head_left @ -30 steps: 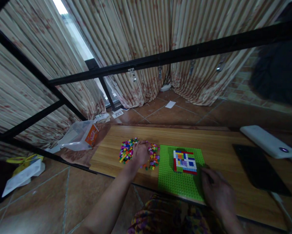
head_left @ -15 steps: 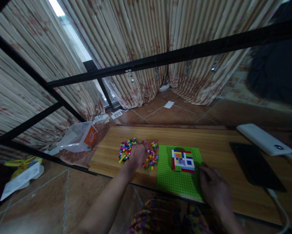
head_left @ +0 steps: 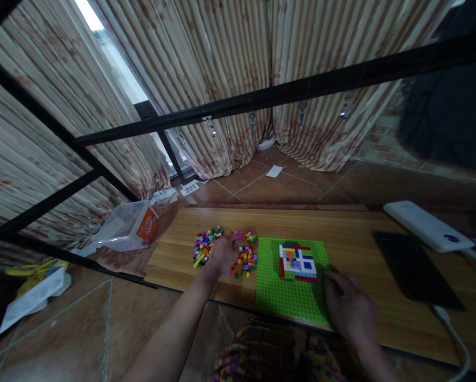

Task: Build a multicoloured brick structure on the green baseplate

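The left hand's fingertips [head_left: 233, 243] were buried among the loose bricks [head_left: 204, 247], curled downward and seen only from the back of the hand, so whether they pinched a brick could not be told. The left hand [head_left: 222, 254] lay knuckles up in the middle of that small, many-coloured pile, which spread to both sides of it, and its forearm ran back to the lower left of the view. The right hand [head_left: 347, 310] rested with bent fingers on the near right edge of the green baseplate [head_left: 279, 300]; its fingertips were in shadow and it was unclear whether they gripped the plate or only pressed on it. The wrist was cut off by the bottom of the view. On the baseplate's far half sat a flat brick mosaic [head_left: 297, 262] of white, red, blue and orange. All of this lay on a wooden table [head_left: 353, 231], with a black tablet [head_left: 415, 270] and a white power bank [head_left: 426, 225] to the right. On the floor to the left a clear plastic box [head_left: 122, 228] lay tipped; its contents were too dim to make out.
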The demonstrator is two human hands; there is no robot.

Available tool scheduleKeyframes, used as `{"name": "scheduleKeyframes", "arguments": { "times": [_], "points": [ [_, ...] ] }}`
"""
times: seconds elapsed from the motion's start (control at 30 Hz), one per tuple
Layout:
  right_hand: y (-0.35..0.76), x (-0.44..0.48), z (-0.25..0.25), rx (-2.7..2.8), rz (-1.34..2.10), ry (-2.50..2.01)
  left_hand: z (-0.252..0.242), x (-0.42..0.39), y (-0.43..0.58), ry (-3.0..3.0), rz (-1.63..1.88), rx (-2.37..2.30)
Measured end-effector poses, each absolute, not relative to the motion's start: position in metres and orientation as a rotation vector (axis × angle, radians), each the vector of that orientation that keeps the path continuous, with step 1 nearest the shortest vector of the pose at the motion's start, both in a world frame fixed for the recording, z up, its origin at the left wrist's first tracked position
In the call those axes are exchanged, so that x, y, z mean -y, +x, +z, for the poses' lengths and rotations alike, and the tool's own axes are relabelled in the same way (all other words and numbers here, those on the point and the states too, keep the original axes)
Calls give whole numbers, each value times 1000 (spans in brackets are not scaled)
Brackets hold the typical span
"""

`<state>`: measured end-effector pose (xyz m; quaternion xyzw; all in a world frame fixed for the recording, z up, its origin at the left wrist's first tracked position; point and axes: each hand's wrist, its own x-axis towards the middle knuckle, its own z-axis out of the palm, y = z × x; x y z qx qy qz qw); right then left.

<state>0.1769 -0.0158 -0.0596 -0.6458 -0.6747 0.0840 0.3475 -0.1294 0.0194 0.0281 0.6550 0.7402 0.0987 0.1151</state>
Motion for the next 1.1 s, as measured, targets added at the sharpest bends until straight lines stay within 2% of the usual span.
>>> {"name": "scheduleKeyframes", "arguments": {
  "times": [0.27,0.53,0.73,1.1],
  "points": [
    [178,16,-61,1760,217,-1671,22,-16,-128,1914,318,-2293],
    [177,16,-58,1761,217,-1688,18,-14,-129,1971,155,-2344],
    [176,16,-57,1751,212,-1683,18,-16,-131,2071,4,-2273],
    [177,15,-58,1758,211,-1657,9,-14,-144,2167,10,-2128]
  ]
}}
